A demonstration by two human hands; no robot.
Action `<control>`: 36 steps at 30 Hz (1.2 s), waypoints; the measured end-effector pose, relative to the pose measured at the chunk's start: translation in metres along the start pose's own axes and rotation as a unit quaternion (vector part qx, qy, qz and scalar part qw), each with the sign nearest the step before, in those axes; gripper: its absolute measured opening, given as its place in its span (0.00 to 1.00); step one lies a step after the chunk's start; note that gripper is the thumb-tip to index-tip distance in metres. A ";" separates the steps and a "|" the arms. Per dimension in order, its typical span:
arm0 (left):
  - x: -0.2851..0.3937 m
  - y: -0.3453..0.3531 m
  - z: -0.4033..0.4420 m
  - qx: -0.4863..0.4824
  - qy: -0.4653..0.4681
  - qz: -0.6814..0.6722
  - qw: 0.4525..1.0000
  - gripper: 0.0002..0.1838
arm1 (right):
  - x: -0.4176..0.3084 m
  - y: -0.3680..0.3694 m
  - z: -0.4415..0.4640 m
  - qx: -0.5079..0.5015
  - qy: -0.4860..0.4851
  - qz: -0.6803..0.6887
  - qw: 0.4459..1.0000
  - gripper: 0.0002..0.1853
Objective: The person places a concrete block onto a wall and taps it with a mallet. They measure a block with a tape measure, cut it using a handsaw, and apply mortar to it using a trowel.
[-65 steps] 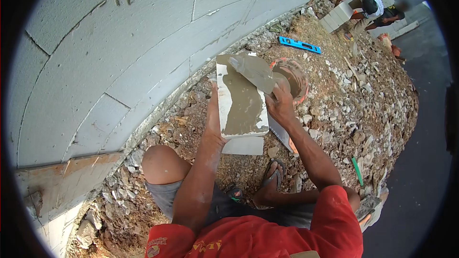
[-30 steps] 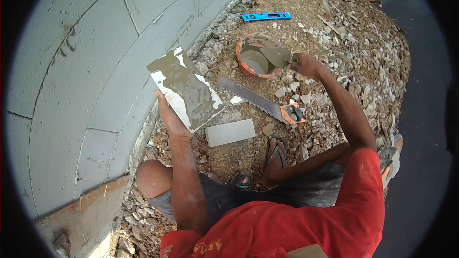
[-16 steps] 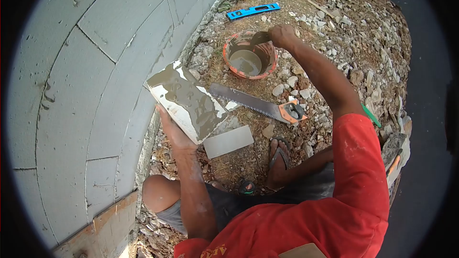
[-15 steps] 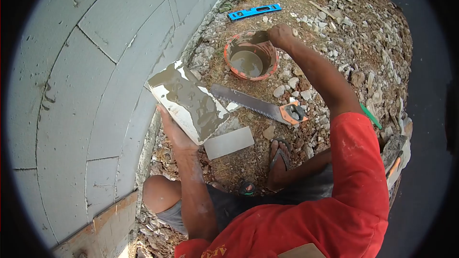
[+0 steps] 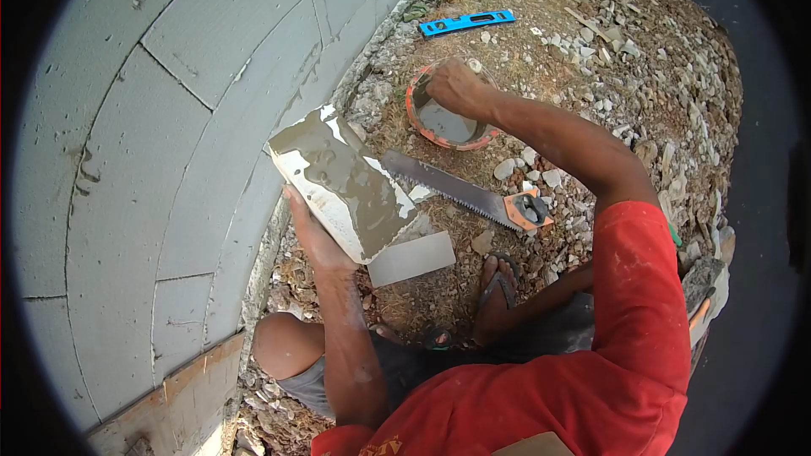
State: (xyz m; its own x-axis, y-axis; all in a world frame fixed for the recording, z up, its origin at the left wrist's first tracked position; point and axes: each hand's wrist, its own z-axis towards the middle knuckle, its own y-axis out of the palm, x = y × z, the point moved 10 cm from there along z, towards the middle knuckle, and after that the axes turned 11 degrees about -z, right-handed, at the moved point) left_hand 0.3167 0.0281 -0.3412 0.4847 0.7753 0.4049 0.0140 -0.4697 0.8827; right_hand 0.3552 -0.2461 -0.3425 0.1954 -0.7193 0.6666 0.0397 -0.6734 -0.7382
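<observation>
My left hand (image 5: 319,241) supports a white block (image 5: 325,211) from its near side, by the wall. Wet grey mortar (image 5: 342,171) covers much of the block's upper face, with white patches showing along the edges. My right hand (image 5: 460,89) is closed over an orange-rimmed bucket (image 5: 411,110) with mortar in it. The end of a trowel handle (image 5: 475,65) pokes out past the fist, while the blade is hidden behind the hand and inside the bucket. A handsaw (image 5: 456,189) with an orange and black handle lies on the ground between block and bucket.
A grey block wall (image 5: 182,152) rises along the left. Beyond the bucket lies a blue spirit level (image 5: 466,24). A thin grey slab (image 5: 412,259) rests below the held block, near my sandalled foot (image 5: 498,283). Stone rubble (image 5: 667,84) spreads across the right.
My right hand has moved left and slightly down over the bucket, and the trowel blade seen earlier is hidden now. My left hand keeps hold of the block. The whole view has shifted slightly.
</observation>
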 end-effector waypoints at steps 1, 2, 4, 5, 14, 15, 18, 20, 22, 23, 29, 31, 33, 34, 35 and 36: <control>-0.002 -0.003 0.001 -0.001 -0.003 -0.003 1.000 0.35 | -0.010 -0.005 -0.007 -0.010 -0.026 -0.001 1.000 0.06; -0.002 -0.007 0.003 -0.008 -0.003 -0.001 1.000 0.34 | -0.017 -0.012 -0.017 -0.006 -0.051 -0.026 0.998 0.06; 0.000 -0.013 0.004 -0.014 -0.001 -0.004 1.000 0.34 | -0.022 -0.006 -0.032 -0.012 -0.065 -0.021 0.998 0.06; -0.001 -0.014 0.004 -0.017 -0.009 -0.013 1.000 0.34 | -0.024 -0.002 -0.040 -0.017 -0.079 -0.014 0.997 0.06; 0.013 -0.016 -0.005 -0.015 -0.030 -0.054 0.998 0.34 | 0.049 0.018 -0.149 -0.232 0.153 0.260 0.925 0.16; 0.016 -0.017 -0.006 -0.018 -0.030 -0.055 0.998 0.34 | 0.054 0.021 -0.154 -0.233 0.151 0.255 0.926 0.16; 0.021 -0.019 -0.006 -0.026 -0.027 -0.070 0.997 0.33 | 0.050 0.058 -0.189 -0.368 0.230 0.435 0.789 0.24; 0.021 -0.022 -0.005 -0.027 -0.024 -0.076 0.996 0.33 | 0.049 0.064 -0.197 -0.401 0.277 0.479 0.731 0.23; 0.024 -0.022 -0.006 -0.031 -0.018 -0.079 0.996 0.33 | 0.042 0.070 -0.197 -0.440 0.307 0.545 0.644 0.20; 0.025 -0.020 -0.008 -0.035 -0.021 -0.082 0.996 0.33 | 0.040 0.070 -0.192 -0.440 0.306 0.545 0.645 0.20; 0.039 -0.013 -0.012 -0.036 -0.004 -0.077 0.996 0.33 | -0.035 0.056 -0.136 -0.358 0.355 0.729 0.463 0.17; 0.039 -0.014 -0.010 -0.044 -0.013 -0.105 0.993 0.33 | -0.064 0.048 -0.112 -0.334 0.370 0.750 0.434 0.17; 0.043 -0.009 -0.008 -0.057 -0.007 -0.129 0.990 0.33 | -0.067 0.036 -0.085 -0.190 0.421 0.813 0.356 0.17; 0.045 -0.009 -0.008 -0.057 -0.003 -0.132 0.990 0.33 | -0.071 0.045 -0.083 -0.190 0.418 0.812 0.360 0.17; 0.046 -0.012 -0.008 -0.046 0.004 -0.133 0.990 0.33 | -0.073 0.055 -0.080 -0.136 0.436 0.835 0.307 0.17; 0.048 -0.016 -0.009 -0.033 0.011 -0.133 0.990 0.33 | -0.075 0.060 -0.080 -0.081 0.451 0.853 0.250 0.17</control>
State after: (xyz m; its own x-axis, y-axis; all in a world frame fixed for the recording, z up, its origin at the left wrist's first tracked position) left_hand 0.3324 0.0771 -0.3341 0.4528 0.8771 0.1600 0.0810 -0.2191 0.9723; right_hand 0.2651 -0.2461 -0.4284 -0.5109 0.3200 -0.7978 0.5980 0.7991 -0.0625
